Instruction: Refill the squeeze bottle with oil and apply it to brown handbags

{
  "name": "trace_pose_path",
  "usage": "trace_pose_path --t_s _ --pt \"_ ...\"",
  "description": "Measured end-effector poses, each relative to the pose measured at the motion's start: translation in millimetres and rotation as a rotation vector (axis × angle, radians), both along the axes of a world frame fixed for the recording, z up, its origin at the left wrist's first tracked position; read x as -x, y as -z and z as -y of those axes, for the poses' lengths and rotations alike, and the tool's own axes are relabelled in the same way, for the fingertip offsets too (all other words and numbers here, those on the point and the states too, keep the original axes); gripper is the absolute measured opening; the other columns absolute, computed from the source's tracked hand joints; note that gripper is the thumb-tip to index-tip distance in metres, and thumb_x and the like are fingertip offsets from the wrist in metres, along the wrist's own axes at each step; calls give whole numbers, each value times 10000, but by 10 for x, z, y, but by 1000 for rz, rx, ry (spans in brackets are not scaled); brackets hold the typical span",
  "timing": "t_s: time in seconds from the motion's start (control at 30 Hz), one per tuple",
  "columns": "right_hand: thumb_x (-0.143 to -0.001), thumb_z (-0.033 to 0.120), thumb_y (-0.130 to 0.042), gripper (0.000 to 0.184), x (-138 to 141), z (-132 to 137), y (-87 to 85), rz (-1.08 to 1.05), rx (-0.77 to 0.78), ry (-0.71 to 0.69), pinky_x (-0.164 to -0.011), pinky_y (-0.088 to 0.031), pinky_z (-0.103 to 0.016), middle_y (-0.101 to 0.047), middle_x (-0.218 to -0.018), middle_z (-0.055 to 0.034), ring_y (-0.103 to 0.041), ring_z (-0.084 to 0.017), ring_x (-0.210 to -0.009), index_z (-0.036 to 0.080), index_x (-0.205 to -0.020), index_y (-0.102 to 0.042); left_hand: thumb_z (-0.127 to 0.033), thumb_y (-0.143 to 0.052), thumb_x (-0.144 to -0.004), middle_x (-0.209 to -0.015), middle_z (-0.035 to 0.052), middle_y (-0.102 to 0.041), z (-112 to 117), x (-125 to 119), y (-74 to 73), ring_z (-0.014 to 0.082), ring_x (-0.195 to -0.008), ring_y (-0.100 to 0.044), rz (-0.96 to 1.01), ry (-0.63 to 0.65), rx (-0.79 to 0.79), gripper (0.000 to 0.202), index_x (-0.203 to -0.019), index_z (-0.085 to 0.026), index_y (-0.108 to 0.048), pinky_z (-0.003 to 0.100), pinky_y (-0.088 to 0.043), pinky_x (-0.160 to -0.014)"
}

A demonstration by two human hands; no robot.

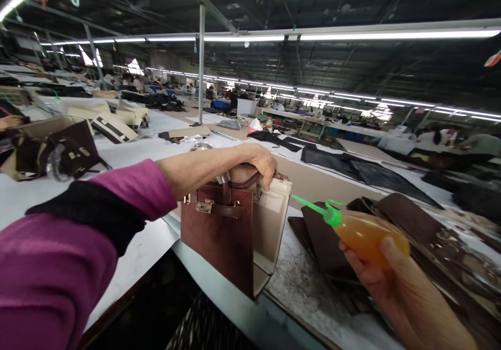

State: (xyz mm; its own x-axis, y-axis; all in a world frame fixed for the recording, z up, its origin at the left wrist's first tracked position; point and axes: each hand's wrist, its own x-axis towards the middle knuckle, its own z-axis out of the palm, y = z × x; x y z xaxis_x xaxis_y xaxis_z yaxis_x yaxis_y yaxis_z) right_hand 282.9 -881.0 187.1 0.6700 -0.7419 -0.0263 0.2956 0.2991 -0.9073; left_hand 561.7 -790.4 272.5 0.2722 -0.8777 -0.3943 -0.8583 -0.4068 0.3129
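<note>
My left hand is closed over the top edge and handle of a brown leather handbag with a beige side panel, standing upright at the table's near edge. My right hand grips a squeeze bottle of orange liquid with a green nozzle, its tip pointing left toward the bag's beige side. The nozzle tip stands a little apart from the bag. A brass buckle shows on the bag's front strap.
Brown leather pieces lie stacked under and beyond my right hand. Dark leather sheets lie farther back. More brown bags and beige panels sit at the left on the long white table. Other workers sit at distant tables.
</note>
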Motion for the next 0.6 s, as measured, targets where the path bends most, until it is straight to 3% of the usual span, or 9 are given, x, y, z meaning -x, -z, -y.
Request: trace_pose_path --t_s 0.17,0.37,0.43,0.6 --pt "-469 363 -873 768 -29 60 187 -119 276 96 -691 -568 -230 -635 -1126 -55 -636 -215 -911 243 -1164 -567 -256 -779 -454 -417 -6 -525 -57 28 339 155 -479 -451 -25 106 -153 212 -384 -168 -599 291 -386 -511" --pt "-515 380 -830 774 -112 141 340 -162 602 128 -779 -511 -173 -645 -1089 -17 -621 -166 -870 277 -1225 -540 -298 -757 -545 -467 13 -559 -169 -20 566 170 -493 -462 -119 135 -288 220 -428 -166 -627 310 -381 -511" --pt "-492 380 -833 747 -157 82 307 -189 618 138 -819 -510 -223 -650 -1061 -19 -621 -191 -863 288 -1185 -569 -219 -771 -519 -442 14 -529 -265 3 606 180 -532 -475 -143 78 -228 233 -385 -166 -588 318 -408 -562" --pt "-488 390 -820 641 -250 -133 202 -212 591 176 -925 -451 -276 -642 -998 5 -610 -232 -894 357 -1094 -616 -55 -726 -489 -382 -12 -374 -600 129 720 215 -639 -524 -220 -111 195 368 -304 -192 -438 321 -435 -683"
